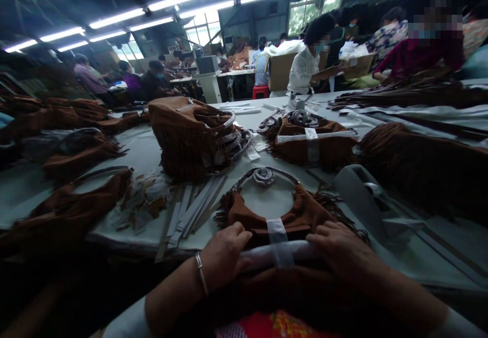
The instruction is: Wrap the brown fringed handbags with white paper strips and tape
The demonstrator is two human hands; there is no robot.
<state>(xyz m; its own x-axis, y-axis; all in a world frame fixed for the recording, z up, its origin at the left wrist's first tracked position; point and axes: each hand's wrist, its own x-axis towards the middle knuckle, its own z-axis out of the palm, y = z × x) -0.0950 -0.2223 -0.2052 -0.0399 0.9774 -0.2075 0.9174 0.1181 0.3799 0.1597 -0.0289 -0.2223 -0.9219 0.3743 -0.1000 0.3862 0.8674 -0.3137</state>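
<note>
A brown fringed handbag [244, 210] lies on the near edge of the white table, its strap arched away from me around a coiled wrapped strap [264, 176]. Across the bag's opening runs a white wrapped strip [257, 257], crossed by a band of clear tape [279, 244]. My left hand [226, 251], with a bracelet at the wrist, grips the bag's edge left of the tape, fingers curled. On the other side of the tape, my right hand [343, 246] grips the same edge, fingers closed. The bag's near part is in shadow.
A tape dispenser [366, 201] stands at the right. Flat strips [196, 208] and a plastic-wrapped heap [143, 198] lie left. Behind are a stack of brown bags [186, 134], a taped bag [316, 147] and dark fringed pieces [423, 160]. Several people sit beyond the table.
</note>
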